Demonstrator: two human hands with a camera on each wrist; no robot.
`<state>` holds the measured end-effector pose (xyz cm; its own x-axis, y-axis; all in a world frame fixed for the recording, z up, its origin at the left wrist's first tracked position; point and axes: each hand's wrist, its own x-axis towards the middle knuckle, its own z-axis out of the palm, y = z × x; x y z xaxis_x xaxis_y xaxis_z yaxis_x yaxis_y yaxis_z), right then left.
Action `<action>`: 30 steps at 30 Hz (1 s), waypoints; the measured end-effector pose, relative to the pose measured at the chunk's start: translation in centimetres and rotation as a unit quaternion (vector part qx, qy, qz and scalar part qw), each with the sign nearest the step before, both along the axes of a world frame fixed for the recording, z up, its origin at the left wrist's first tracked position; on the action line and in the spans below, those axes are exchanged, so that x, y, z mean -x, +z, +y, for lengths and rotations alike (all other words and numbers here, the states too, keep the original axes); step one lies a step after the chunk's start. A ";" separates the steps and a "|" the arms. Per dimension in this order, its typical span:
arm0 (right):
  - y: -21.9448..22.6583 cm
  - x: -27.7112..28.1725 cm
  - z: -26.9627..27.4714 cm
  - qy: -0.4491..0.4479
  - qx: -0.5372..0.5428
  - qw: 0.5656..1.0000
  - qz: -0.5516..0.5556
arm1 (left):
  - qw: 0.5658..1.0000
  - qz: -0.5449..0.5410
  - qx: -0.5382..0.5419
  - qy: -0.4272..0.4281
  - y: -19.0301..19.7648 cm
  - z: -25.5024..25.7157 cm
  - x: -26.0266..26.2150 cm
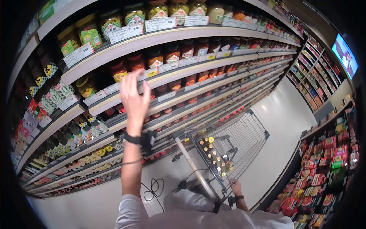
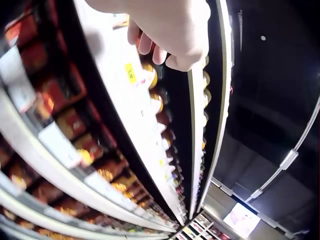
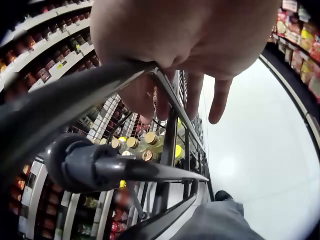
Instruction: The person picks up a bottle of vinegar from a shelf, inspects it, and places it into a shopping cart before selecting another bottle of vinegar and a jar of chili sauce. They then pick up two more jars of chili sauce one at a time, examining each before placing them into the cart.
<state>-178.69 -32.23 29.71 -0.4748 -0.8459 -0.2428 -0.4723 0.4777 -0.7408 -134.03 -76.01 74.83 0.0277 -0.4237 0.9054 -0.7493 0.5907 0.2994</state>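
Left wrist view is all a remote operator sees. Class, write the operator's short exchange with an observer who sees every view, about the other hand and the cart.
Operator: I see only the left hand. Where is the right hand?
Observer: At the frame of the shopping cart, near its handle end.
Operator: Does the cart hold anything?
Observer: Yes, a group of capped bottles near the handle.
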 end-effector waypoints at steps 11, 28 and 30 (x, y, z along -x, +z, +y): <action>0.8 -0.5 -0.9 -0.041 0.028 0.999 -0.016 | 0.949 -0.256 -0.177 0.051 4.9 -7.2 -9.4; -1.0 -0.6 -0.6 -0.077 0.061 0.995 -0.028 | 0.863 -0.325 -0.380 0.069 5.3 -12.9 -9.3; -0.7 -0.9 -0.6 -0.078 0.066 0.994 -0.025 | 0.895 -0.338 -0.291 0.008 4.5 -13.8 -9.9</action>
<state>-177.82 -32.79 29.00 -0.5932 -0.7888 -0.1611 -0.3606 0.4392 -0.8229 -124.11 -89.82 79.33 -0.4334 -0.8334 0.3429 -0.8821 0.4703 0.0281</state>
